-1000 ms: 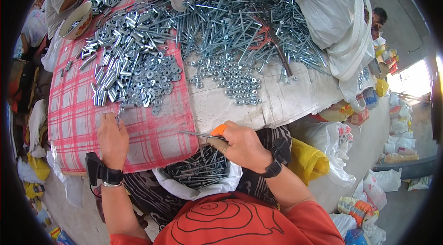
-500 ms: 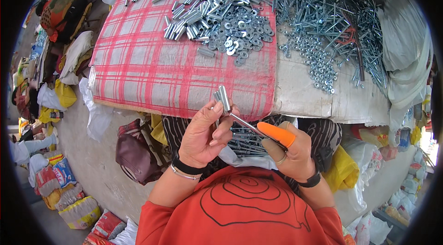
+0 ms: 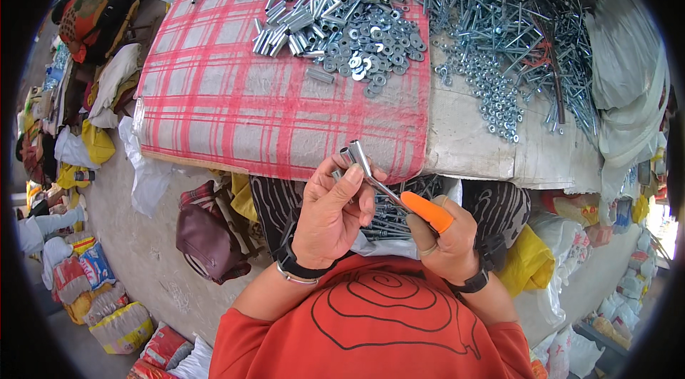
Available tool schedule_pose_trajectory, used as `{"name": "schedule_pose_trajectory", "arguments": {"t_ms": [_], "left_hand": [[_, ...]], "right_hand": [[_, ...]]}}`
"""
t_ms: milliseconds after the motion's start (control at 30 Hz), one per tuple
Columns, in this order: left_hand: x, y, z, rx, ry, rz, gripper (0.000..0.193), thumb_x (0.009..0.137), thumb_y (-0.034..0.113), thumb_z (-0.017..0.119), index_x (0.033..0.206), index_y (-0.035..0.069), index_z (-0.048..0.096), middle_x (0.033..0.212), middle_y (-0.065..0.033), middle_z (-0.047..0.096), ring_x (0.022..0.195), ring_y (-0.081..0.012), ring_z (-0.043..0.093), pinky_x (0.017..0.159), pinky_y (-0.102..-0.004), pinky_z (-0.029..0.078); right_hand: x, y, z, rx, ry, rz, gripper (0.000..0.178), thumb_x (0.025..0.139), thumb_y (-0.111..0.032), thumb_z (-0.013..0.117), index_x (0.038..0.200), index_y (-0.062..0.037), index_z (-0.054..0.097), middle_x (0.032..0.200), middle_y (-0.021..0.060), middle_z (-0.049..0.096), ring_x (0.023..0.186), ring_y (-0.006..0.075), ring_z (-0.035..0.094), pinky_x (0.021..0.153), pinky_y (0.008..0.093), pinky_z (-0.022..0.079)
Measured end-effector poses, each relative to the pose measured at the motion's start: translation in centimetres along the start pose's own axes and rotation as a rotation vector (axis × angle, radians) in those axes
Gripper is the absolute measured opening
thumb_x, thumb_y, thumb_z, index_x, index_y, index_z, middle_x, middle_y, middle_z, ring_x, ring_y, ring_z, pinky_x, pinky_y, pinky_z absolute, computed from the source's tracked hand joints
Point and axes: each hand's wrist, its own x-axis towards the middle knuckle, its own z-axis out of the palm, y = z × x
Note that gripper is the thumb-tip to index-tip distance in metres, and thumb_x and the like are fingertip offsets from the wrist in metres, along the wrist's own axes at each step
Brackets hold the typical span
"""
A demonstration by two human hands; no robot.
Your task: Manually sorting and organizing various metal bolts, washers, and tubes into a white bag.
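Note:
My left hand [image 3: 330,218] pinches a few short, shiny metal tubes [image 3: 361,156] between thumb and fingers, above the table's near edge. One of them slants up and left, and its lower end meets a thin metal rod [image 3: 387,192]. That rod runs down into my right hand [image 3: 457,247], which is closed around it. An orange finger cover [image 3: 428,212] sits on one finger of this hand, and a tan cover shows on another. Whether the rod's tip is inside the tube, I cannot tell. Below the hands, several long bolts [image 3: 389,218] lie in my lap.
Piles of metal tubes [image 3: 285,26], washers [image 3: 367,51], nuts [image 3: 499,101] and long bolts [image 3: 492,12] cover the table's far part. A red checked cloth [image 3: 235,111] spreads on the left. White plastic sheeting [image 3: 621,72] hangs at right; a maroon bag [image 3: 210,236] is below left.
Both hands have shifted slightly, the left one rightward. The tubes have turned in the left fingers, and one now lines up more closely with the rod.

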Motion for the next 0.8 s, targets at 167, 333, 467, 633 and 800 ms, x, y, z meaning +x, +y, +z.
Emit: {"name": "schedule_pose_trajectory", "arguments": {"t_ms": [167, 333, 467, 633, 800], "left_hand": [[0.1, 0.1, 0.0, 0.017, -0.022, -0.02, 0.01, 0.099, 0.011, 0.054, 0.1, 0.002, 0.05, 0.103, -0.0205, 0.064, 0.062, -0.0125, 0.061, 0.049, -0.0238, 0.051], [0.0, 0.4, -0.9, 0.391, -0.063, 0.094, 0.011, 0.098, 0.008, 0.053, 0.105, -0.001, 0.051, 0.1, -0.0175, 0.064, 0.063, -0.014, 0.064, 0.054, -0.027, 0.054], [0.0, 1.6, -1.5, 1.067, -0.241, 0.253, 0.015, 0.094, 0.0, 0.057, 0.109, -0.002, 0.055, 0.094, -0.0125, 0.062, 0.065, -0.0163, 0.066, 0.059, -0.0278, 0.054], [0.5, 2.4, -1.5, 1.379, -0.348, 0.407, 0.017, 0.091, 0.0, 0.06, 0.106, -0.001, 0.055, 0.092, -0.0116, 0.061, 0.066, -0.0202, 0.067, 0.061, -0.0284, 0.054], [-0.1, 2.8, -1.3, 1.699, -0.612, 0.475, 0.024, 0.083, -0.004, 0.063, 0.107, 0.0, 0.057, 0.094, -0.0142, 0.06, 0.076, -0.0285, 0.066, 0.064, -0.032, 0.055]], "right_hand": [[-0.5, 1.0, -0.2, 0.039, -0.012, -0.023, 0.039, 0.074, 0.0, 0.074, 0.112, -0.0061, 0.069, 0.067, 0.0061, 0.051, 0.054, 0.0224, 0.049, 0.049, 0.0329, 0.038], [0.3, 1.0, -2.7, 0.158, -0.043, 0.092, 0.035, 0.076, 0.0, 0.074, 0.11, -0.0063, 0.071, 0.069, 0.0049, 0.055, 0.056, 0.0177, 0.052, 0.052, 0.0286, 0.04], [1.7, 0.8, -4.4, 0.18, -0.068, 0.193, 0.032, 0.076, 0.0, 0.074, 0.107, -0.0059, 0.072, 0.07, 0.0047, 0.055, 0.056, 0.0141, 0.05, 0.052, 0.0272, 0.039], [2.8, 0.4, -6.4, 0.074, -0.261, 0.169, 0.031, 0.078, -0.003, 0.074, 0.109, -0.0077, 0.071, 0.07, 0.007, 0.054, 0.056, 0.0184, 0.051, 0.052, 0.0296, 0.039], [3.8, 0.2, -6.3, -0.016, -0.533, 0.191, 0.036, 0.085, -0.01, 0.069, 0.121, -0.0097, 0.066, 0.076, 0.0108, 0.056, 0.06, 0.0261, 0.054, 0.055, 0.0331, 0.042]]}}
